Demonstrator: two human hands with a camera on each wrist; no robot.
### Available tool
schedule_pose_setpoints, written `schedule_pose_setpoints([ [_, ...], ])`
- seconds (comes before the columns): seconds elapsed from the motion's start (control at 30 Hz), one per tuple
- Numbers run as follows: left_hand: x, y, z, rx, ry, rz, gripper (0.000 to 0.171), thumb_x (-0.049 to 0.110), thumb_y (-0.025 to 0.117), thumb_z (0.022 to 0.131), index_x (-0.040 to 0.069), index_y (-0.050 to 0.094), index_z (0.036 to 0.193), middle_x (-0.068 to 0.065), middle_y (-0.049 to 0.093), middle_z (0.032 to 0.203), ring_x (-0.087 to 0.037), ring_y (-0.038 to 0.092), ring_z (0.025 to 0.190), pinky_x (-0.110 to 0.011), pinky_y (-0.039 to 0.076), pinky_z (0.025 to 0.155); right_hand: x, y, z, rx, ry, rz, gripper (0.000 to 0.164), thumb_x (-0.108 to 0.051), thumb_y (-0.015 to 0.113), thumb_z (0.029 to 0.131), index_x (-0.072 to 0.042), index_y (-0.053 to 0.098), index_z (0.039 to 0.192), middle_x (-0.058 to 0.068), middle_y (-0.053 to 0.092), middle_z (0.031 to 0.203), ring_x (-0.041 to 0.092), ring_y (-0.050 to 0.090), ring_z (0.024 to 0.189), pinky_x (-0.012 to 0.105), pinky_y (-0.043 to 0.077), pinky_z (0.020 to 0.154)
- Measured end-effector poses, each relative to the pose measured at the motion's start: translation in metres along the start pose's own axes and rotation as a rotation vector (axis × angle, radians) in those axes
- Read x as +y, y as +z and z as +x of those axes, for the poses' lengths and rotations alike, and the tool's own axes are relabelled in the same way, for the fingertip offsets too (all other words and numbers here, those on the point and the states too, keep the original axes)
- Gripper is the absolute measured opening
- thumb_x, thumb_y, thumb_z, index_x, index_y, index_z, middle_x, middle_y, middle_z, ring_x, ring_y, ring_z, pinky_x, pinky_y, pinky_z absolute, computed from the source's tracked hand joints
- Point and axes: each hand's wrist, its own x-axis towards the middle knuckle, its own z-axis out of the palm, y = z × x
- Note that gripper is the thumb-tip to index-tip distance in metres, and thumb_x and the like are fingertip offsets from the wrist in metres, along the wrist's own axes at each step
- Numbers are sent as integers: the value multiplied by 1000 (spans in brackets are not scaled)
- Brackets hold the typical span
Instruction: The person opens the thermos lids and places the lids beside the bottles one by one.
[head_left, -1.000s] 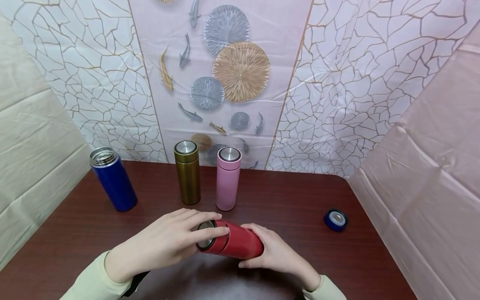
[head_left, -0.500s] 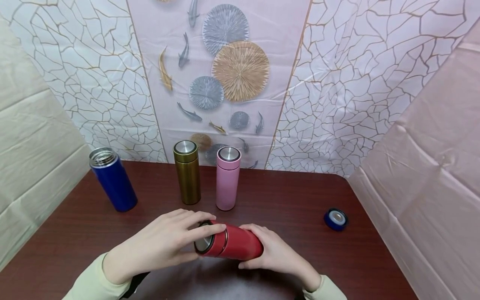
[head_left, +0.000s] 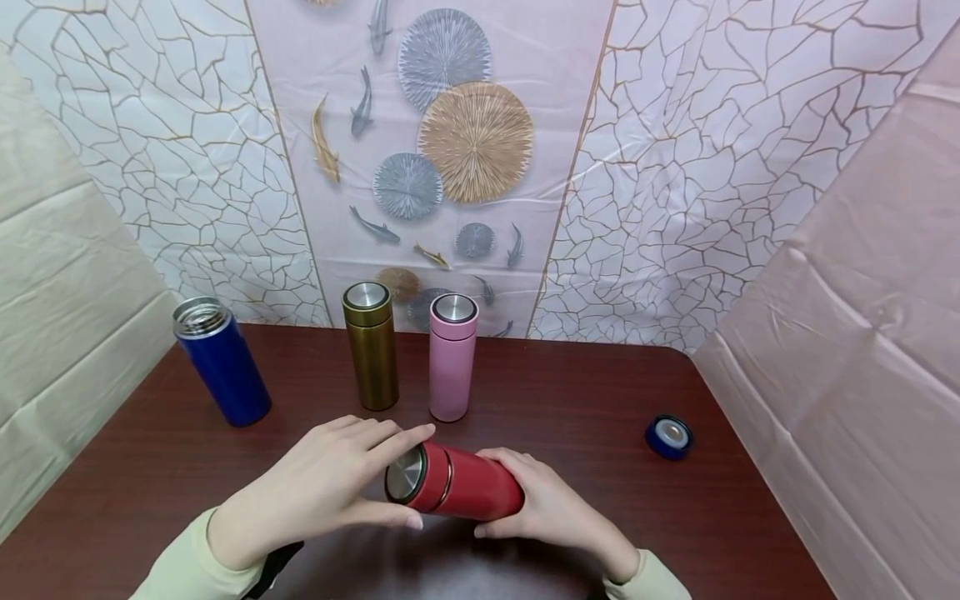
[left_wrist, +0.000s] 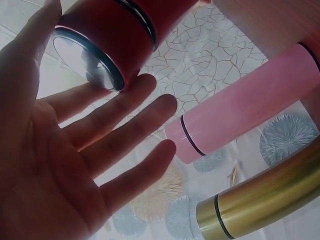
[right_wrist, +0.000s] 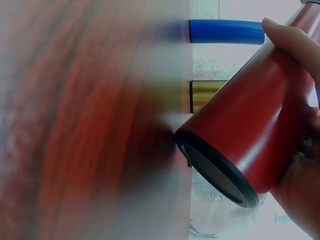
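A red thermos bottle is tilted on its side above the table, its steel-topped lid pointing left. My right hand grips the lower part of the body, thumb below and fingers over the top. Around the lid my left hand is spread, its fingers fairly straight and parted from the thumb. In the left wrist view the fingers reach out beside the lid, with one or two close to its rim; whether they touch I cannot tell. A thin copper-coloured ring shows between lid and body.
Behind the hands, a gold thermos and a pink thermos stand upright with lids on. A lidless blue thermos stands at the left. Its matching blue lid lies at the right on the dark red table.
The left hand's fingers have lifted off the lid and spread apart, with the thumb now showing below. The seam under the lid shows more clearly. The right hand keeps its grip.
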Motion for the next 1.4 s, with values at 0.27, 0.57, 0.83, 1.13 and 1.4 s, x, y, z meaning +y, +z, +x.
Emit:
schedule_pose_setpoints([
  [0.27,2,-2,-1,-34,-44,7,84,73,64,82,18,55,144,8,65,107,-8,62,91,-33,52,78,2,0,0,0,-8,25,77,-53,89,70,-34,54,136,-16,61,121,7,58,102,36,51,87],
  [0.57,2,-7,6,-40,60,-85,94,16,88,74,28,41,155,-1,42,156,-18,56,125,-40,53,89,6,-4,-1,26,13,143,73,-45,89,73,-31,52,135,-15,63,118,8,61,99,33,52,84],
  [0.83,2,-4,8,-8,159,-72,84,-3,73,72,28,52,147,0,49,150,-17,57,123,-40,50,97,2,-4,2,-4,-23,81,73,-48,89,73,-35,52,134,-16,61,118,8,59,101,34,52,86],
  [1.13,1,-5,7,6,169,-18,80,4,75,70,27,55,143,0,59,138,-17,62,115,-41,52,93,3,-2,2,-1,-27,57,75,-49,89,72,-34,52,135,-16,61,120,7,59,102,35,51,88],
  [1.4,0,-7,5,23,126,8,81,37,92,66,20,60,138,2,67,119,-20,64,103,-43,52,93,2,-2,0,-5,-14,27,76,-56,87,71,-33,53,135,-15,61,120,7,58,102,36,51,87],
])
